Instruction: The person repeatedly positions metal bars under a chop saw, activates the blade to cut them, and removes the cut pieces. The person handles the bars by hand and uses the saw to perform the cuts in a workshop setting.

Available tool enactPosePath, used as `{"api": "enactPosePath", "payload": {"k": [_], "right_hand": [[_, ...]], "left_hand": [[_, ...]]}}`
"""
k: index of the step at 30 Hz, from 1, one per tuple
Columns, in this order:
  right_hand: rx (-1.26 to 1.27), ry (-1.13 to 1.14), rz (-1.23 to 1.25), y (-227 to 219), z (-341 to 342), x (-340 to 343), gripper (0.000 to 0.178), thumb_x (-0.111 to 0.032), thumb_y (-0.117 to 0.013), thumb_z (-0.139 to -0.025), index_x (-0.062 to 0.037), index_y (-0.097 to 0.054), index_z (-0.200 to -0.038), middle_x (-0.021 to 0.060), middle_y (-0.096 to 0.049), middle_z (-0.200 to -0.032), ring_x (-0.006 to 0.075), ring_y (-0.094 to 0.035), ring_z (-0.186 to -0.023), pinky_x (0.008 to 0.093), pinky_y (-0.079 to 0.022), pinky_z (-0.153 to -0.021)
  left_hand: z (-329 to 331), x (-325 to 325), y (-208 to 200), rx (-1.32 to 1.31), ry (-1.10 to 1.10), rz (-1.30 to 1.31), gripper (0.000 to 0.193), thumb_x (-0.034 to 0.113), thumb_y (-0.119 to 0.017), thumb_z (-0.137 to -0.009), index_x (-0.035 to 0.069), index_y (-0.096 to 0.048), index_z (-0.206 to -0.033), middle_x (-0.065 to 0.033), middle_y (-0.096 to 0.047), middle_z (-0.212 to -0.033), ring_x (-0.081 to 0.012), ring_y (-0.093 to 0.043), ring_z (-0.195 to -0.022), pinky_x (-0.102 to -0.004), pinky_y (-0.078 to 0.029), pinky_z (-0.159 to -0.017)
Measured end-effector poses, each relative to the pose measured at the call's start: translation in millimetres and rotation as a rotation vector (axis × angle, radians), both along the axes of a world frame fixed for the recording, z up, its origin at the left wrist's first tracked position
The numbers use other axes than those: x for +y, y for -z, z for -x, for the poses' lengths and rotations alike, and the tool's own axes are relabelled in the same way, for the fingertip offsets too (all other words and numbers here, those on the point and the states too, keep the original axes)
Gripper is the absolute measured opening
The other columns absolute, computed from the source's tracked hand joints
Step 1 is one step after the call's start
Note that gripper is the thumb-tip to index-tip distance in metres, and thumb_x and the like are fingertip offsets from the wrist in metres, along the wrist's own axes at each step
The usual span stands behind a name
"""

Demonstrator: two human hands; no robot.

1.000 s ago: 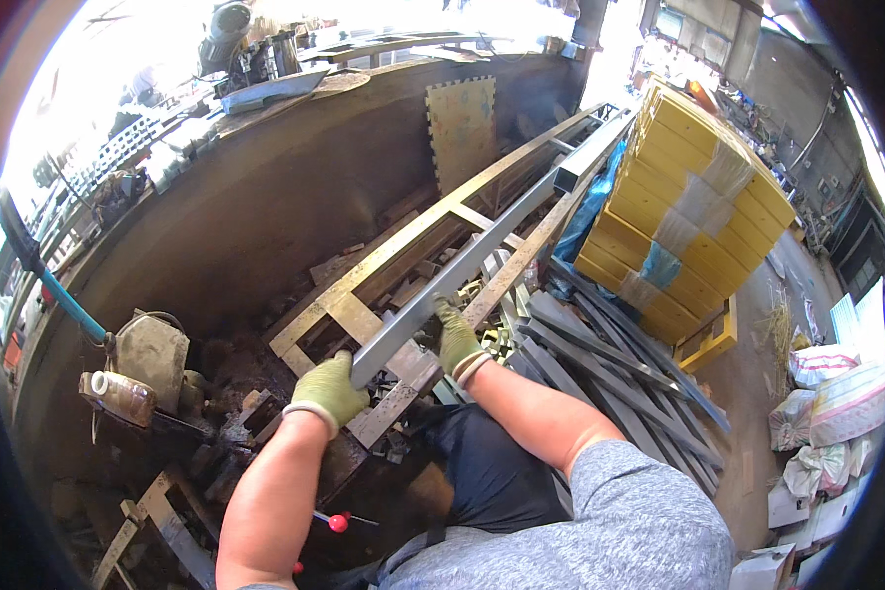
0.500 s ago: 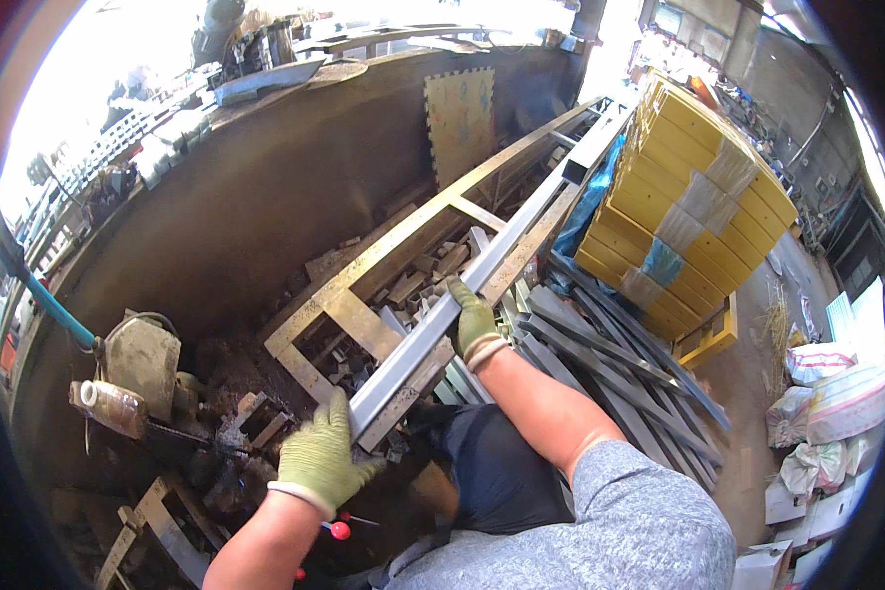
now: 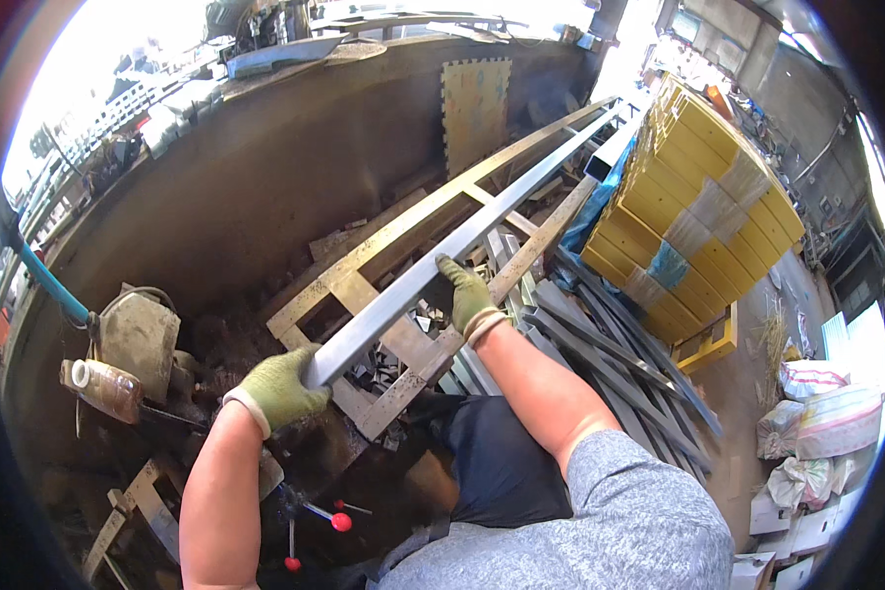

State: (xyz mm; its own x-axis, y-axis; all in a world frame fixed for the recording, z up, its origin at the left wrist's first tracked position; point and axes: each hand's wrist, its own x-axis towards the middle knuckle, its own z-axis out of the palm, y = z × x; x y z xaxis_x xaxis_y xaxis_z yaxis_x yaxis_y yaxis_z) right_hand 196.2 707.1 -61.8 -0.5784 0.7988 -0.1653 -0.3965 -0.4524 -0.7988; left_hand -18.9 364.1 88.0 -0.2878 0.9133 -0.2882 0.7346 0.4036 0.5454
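A long grey square metal tube (image 3: pixel 379 320) slants away from me across a pale ladder-like frame (image 3: pixel 356 293). Its near end is in the gloved grip of my left hand (image 3: pixel 283 389). Farther along, my right hand (image 3: pixel 468 297), also gloved, is closed on the tube's right side, with the thumb near the top edge. My right fingers are partly hidden beneath the tube. The tube lies over the frame's crosspieces, between its two side rails; how much it touches them I cannot tell.
Dark metal bars (image 3: pixel 619 344) lie piled right of the frame. Beyond them stands a wrapped stack of yellow panels (image 3: pixel 698 187). Red-knobbed levers (image 3: pixel 341 522) and a brown bottle (image 3: pixel 108 390) are at lower left. A dark wall (image 3: pixel 295 147) runs behind; white sacks (image 3: pixel 836 423) lie far right.
Both hands have shifted the tube leftward, off the frame's right rail and over its middle. My left hand has moved left and slightly up; the right rail now shows uncovered.
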Motion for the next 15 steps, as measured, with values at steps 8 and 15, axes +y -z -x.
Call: {"api": "enactPosePath", "payload": {"k": [8,15], "right_hand": [[-0.666,0.095,-1.887,-58,-3,-39,0.074,-0.041,-0.1,-0.099,-0.0069,-0.074,-0.159,0.0194,-0.075,-0.159,0.0384,-0.069,-0.152,0.0543,-0.054,-0.132],[-0.686,-0.365,-1.947,-37,68,-27,0.063,-0.02,-0.103,-0.077,-0.0098,-0.085,-0.136,0.0156,-0.083,-0.138,0.0423,-0.074,-0.134,0.0545,-0.057,-0.122]], "left_hand": [[-16,-15,70,0.444,-0.213,-0.183,0.041,0.014,-0.079,-0.098,0.002,-0.072,-0.137,-0.0214,-0.083,-0.12,-0.0431,-0.083,-0.114,-0.0573,-0.066,-0.097],[-32,-20,120,0.619,-0.346,-0.281,0.048,0.014,-0.064,-0.109,0.004,-0.072,-0.155,-0.0184,-0.076,-0.152,-0.037,-0.07,-0.145,-0.0553,-0.05,-0.129]]}}
